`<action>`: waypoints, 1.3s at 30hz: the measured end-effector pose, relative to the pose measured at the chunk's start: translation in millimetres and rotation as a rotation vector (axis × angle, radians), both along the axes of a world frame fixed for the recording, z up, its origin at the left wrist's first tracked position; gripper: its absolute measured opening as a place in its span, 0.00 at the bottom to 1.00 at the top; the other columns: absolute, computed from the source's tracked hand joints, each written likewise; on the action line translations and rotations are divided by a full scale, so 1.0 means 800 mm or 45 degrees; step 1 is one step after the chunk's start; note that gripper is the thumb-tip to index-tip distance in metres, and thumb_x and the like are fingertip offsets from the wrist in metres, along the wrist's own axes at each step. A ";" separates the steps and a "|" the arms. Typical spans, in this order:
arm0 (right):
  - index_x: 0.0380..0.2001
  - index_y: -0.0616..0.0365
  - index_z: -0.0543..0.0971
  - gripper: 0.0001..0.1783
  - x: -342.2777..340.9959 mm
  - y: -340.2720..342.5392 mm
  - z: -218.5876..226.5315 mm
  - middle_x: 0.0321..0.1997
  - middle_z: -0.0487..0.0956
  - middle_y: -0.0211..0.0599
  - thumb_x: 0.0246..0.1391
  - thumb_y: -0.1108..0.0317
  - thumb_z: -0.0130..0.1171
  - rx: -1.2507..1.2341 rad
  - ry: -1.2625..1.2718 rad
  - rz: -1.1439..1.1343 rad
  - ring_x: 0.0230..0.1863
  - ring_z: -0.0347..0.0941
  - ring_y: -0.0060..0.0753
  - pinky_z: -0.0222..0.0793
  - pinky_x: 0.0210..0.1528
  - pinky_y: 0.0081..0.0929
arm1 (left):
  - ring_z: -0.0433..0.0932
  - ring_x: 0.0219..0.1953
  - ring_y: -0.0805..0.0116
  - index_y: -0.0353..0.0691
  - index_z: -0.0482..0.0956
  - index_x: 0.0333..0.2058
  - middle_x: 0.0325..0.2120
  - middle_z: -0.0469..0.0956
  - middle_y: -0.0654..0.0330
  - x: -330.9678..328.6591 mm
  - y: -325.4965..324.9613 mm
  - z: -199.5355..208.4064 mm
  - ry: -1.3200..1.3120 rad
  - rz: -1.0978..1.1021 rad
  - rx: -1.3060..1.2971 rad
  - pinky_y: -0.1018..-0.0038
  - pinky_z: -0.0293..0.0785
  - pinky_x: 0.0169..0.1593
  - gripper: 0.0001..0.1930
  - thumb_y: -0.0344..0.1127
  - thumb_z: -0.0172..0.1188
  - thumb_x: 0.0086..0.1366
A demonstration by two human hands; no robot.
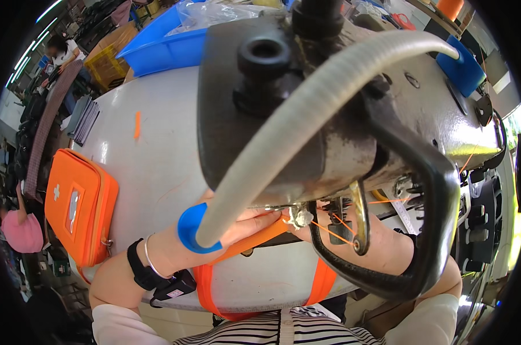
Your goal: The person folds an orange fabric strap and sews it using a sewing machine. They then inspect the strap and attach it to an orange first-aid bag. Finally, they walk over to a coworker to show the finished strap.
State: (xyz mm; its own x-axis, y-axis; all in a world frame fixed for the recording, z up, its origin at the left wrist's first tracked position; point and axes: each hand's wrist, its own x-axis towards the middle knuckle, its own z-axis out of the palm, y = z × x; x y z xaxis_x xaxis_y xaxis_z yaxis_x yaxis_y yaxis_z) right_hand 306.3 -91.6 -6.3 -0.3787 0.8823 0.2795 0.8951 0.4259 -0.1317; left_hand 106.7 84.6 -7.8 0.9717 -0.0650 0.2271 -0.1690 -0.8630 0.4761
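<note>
A dark industrial sewing machine [329,155] fills the middle, hiding part of both hands. My left hand [243,227] has its fingers pressed together on the edge of an orange fabric strip [254,241], close to the needle area. Behind the machine's black curved bar, my right hand [367,233] reaches in from the other side; its fingers are mostly hidden near the strip's far end. An orange band [205,287] runs from the work down over the table's front edge. Orange thread [335,230] passes through the machine's metal lever [360,224].
On the left of the pale table [157,172] lies an orange zip case [79,201] with a white cross. A blue bin [162,49] with clear plastic stands behind. A grey flexible hose [318,109] arches across the machine. Another person [67,54] is far left.
</note>
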 end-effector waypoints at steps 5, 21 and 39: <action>0.42 0.53 0.77 0.18 0.000 0.006 0.013 0.48 0.75 0.31 0.42 0.69 0.54 -0.005 -0.176 0.012 0.54 0.69 0.34 0.68 0.54 0.31 | 0.75 0.27 0.59 0.45 0.81 0.34 0.26 0.75 0.58 0.009 0.000 0.008 -0.138 0.032 0.183 0.68 0.72 0.28 0.11 0.33 0.58 0.48; 0.31 0.57 0.73 0.07 -0.015 0.023 0.022 0.30 0.73 0.39 0.46 0.70 0.55 -0.345 0.570 -0.176 0.34 0.71 0.41 0.68 0.35 0.35 | 0.69 0.50 0.66 0.46 0.75 0.47 0.44 0.75 0.65 -0.011 0.016 -0.006 0.090 0.146 -0.227 0.68 0.57 0.50 0.20 0.39 0.62 0.53; 0.43 0.55 0.73 0.15 -0.013 0.021 0.017 0.41 0.74 0.40 0.50 0.72 0.54 -0.639 0.243 -0.158 0.42 0.72 0.45 0.70 0.42 0.35 | 0.70 0.31 0.54 0.37 0.74 0.32 0.27 0.73 0.57 -0.006 0.026 -0.009 0.045 0.139 -0.567 0.66 0.68 0.40 0.09 0.31 0.60 0.51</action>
State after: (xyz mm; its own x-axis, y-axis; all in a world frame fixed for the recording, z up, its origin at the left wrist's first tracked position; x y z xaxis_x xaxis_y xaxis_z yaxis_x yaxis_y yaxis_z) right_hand 295.8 -74.9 7.1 -0.2468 0.9598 -0.1335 0.8752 0.1617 -0.4559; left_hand 101.8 105.7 -15.2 0.9751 0.1345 0.1763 -0.0655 -0.5849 0.8085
